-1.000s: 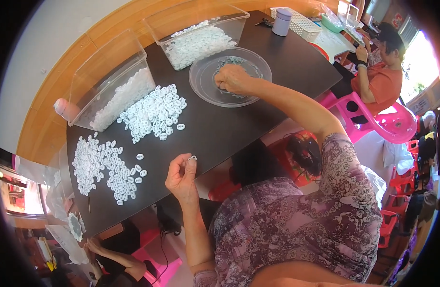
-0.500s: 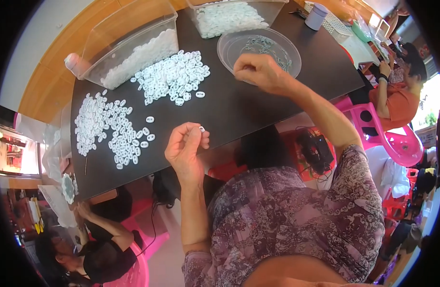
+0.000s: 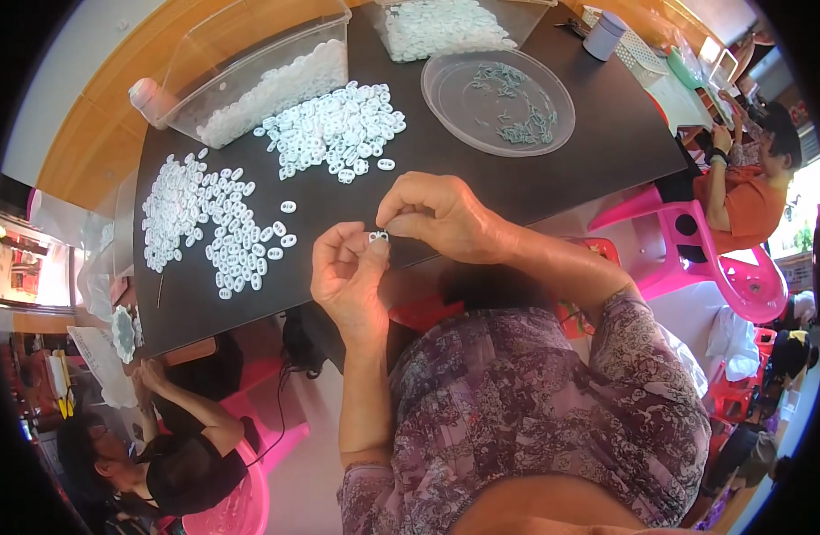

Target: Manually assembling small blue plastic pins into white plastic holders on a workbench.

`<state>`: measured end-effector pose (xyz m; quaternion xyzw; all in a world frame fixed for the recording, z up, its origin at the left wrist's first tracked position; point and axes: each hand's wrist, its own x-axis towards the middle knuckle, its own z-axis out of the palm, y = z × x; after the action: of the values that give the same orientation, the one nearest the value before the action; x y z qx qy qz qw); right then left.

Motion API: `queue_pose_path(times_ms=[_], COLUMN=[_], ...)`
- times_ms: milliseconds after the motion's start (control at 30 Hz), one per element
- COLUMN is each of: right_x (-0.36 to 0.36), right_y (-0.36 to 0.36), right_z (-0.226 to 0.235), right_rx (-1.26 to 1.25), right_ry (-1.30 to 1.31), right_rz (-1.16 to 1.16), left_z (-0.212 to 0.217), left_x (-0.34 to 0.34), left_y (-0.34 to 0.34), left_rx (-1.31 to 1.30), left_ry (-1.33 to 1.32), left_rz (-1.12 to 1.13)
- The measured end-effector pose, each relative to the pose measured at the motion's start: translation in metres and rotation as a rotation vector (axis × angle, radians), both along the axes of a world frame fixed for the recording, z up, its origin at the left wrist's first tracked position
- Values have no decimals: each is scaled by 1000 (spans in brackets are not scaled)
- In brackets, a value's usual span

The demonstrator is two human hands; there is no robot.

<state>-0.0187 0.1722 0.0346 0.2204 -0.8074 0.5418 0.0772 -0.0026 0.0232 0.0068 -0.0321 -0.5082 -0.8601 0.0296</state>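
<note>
Between the thumb and fingers of my left hand is a small white oval piece with two holes. My right hand is pinched right beside that piece, its fingertips almost touching it; whatever lies in the pinch is too small to make out. Farther off on the dark table, a round clear plastic lid or shallow tray holds small grey-green bits. A heap of the same white oval pieces lies beyond my left hand, and a looser heap spreads to its left.
Two clear bins, a left one and a far one, hold many white pieces. A lilac jar stands at the far right of the table. One person sits at left, another at right by a pink chair.
My right hand has come from over the round tray back toward me and to the left, meeting the white piece in my left hand. The left hand keeps its hold.
</note>
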Motion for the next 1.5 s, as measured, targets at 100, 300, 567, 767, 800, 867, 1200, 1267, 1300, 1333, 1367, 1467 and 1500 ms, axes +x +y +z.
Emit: queue_pose_path(times_ms=[100, 300, 567, 767, 800, 867, 1200, 1267, 1300, 1333, 1367, 1467, 1500], right_x=[4, 7, 7, 9, 10, 12, 9, 11, 10, 10, 10, 11, 10], right_y=[-3, -9, -14, -20, -21, -22, -19, -23, -23, -23, -23, -23, -23], right_z=[2, 1, -10, -12, -11, -8, -11, -7, -8, -10, -11, -9, -10], right_rx=[-47, -67, -369, -350, -349, -251, -254, -142, -141, -139, -137, -107, -107], right_ry=[-145, -214, -383, -293, -292, -277, -349, -270, -270, -246, -222, -186, -185], right_rz=[-54, -46, 33, -28, -26, -56, -38, -88, -87, -87, -88, -80, -80], left_z=[-4, -8, -14, -20, -20, -19, -11, -13, -14, -13, -12, -13, -13], left_x=[0, -1, 5, 8, 8, 7, 2, 2, 2, 2, 2, 3, 3], left_y=[-4, -8, -8, -11, -13, -16, -18, -20, -20, -20, -19, -19, -19], left_rx=[19, -41, -184, -616, -615, -581, 67, 79, 92, 92, 80, 41, 14], left_ry=[-25, -12, 157, 436, 436, 366, -91, -93, -94, -94, -98, -103, -104], left_rz=[33, -11, 154, 251, 254, 196, -80, -87, -96, -95, -79, -55, -47])
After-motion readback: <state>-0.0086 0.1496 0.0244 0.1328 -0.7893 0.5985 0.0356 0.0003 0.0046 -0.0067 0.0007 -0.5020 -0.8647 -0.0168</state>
